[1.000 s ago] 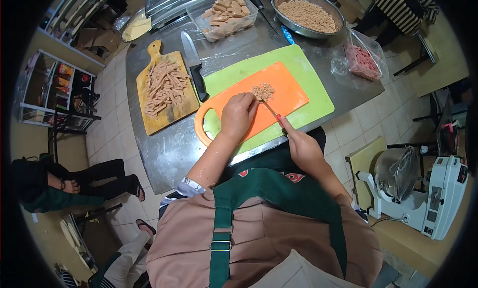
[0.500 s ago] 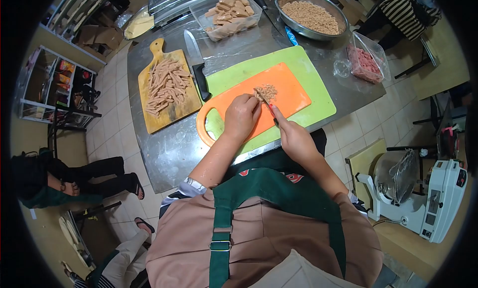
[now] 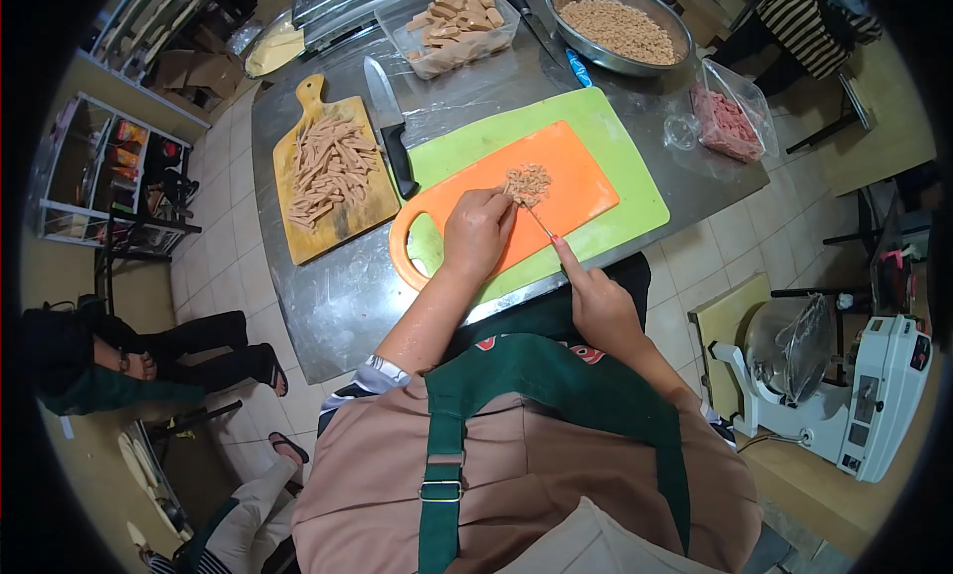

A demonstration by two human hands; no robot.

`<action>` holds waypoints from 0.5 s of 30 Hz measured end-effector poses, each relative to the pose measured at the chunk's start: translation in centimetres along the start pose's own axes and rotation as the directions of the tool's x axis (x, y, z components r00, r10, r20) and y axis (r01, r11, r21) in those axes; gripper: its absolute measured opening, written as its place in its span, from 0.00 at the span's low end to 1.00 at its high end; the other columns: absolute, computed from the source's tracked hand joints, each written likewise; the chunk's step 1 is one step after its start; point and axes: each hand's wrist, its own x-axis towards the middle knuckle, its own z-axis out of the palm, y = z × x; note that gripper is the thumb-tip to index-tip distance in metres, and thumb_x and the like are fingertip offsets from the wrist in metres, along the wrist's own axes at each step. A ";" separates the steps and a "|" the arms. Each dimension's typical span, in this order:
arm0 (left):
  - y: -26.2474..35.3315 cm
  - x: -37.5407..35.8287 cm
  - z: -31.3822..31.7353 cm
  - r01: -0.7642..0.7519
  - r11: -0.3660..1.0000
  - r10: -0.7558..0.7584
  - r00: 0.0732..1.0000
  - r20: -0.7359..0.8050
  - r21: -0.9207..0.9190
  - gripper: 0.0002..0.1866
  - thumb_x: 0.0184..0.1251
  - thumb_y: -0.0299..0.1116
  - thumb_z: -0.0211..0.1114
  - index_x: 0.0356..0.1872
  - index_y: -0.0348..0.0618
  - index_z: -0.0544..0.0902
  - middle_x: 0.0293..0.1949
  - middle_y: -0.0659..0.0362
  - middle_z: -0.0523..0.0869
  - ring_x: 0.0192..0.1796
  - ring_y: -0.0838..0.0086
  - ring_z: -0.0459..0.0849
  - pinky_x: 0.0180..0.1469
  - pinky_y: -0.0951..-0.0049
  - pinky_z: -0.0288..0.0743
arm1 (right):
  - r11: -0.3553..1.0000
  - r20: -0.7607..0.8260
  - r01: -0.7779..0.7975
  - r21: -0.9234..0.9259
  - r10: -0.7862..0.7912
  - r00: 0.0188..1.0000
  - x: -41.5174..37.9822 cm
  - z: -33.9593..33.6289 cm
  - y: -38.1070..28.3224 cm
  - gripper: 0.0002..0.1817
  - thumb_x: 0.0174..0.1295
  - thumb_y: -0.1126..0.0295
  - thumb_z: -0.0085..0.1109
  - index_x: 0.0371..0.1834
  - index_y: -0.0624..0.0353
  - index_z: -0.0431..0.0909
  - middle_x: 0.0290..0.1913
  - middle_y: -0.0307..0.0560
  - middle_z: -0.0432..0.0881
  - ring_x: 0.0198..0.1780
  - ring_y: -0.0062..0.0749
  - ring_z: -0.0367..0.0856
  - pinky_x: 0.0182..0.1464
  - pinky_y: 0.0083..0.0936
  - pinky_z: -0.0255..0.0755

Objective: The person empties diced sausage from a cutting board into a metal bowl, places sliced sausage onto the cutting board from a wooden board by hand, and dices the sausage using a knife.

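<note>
My right hand [image 3: 606, 306] grips a small knife [image 3: 539, 223], its index finger along the handle and its blade pointing to the fingertips of my left hand. My left hand [image 3: 476, 235] is closed, fingers curled, on pale meat strips whose ends barely show. Both work over an orange cutting board [image 3: 581, 182] lying on a green cutting mat [image 3: 635, 167]. Beside the fingertips lies a small heap of diced meat [image 3: 529, 183]. To the left, a wooden board [image 3: 362, 212] bears a pile of pinkish-beige meat strips [image 3: 333, 167].
A large black-handled knife [image 3: 397, 157] lies between the boards. Along the back stand a clear tub [image 3: 437, 63] of meat chunks, a steel bowl [image 3: 655, 68] of diced pieces and a bag of pink meat [image 3: 733, 126]. A scale-like machine [image 3: 874, 400] stands right. Other people are around.
My right hand has drawn back slightly toward me and right, with the knife pulled along. My left hand has stayed nearly in place, and the diced heap looks a little more spread.
</note>
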 end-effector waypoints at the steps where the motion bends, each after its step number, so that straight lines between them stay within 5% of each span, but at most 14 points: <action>1: 0.0 0.0 -0.1 -0.001 1.000 0.001 1.000 -0.004 0.000 0.05 0.54 0.28 0.65 0.29 0.37 0.81 0.32 0.54 0.83 0.37 0.60 0.80 0.40 0.63 0.75 | 1.000 -0.002 0.002 -0.003 -0.002 1.000 -0.1 -0.2 0.3 0.33 0.58 0.77 0.48 0.70 0.48 0.59 0.21 0.54 0.70 0.20 0.48 0.74 0.26 0.41 0.71; 6: -0.1 -0.1 -0.1 0.003 1.000 -0.003 1.000 0.017 0.006 0.04 0.53 0.27 0.65 0.28 0.38 0.80 0.31 0.54 0.82 0.37 0.59 0.79 0.39 0.63 0.75 | 0.984 -0.089 0.029 0.175 -0.013 0.996 1.0 -0.9 0.3 0.32 0.58 0.78 0.47 0.69 0.48 0.59 0.20 0.53 0.69 0.20 0.47 0.73 0.27 0.40 0.69; 15: 0.1 -0.1 -0.2 0.008 1.000 -0.008 1.000 0.016 -0.005 0.04 0.52 0.26 0.65 0.27 0.38 0.79 0.29 0.54 0.81 0.36 0.59 0.79 0.38 0.63 0.75 | 0.997 0.064 -0.031 0.067 0.027 0.998 3.4 -0.3 -0.8 0.34 0.57 0.76 0.47 0.70 0.49 0.56 0.22 0.57 0.72 0.24 0.51 0.75 0.30 0.42 0.71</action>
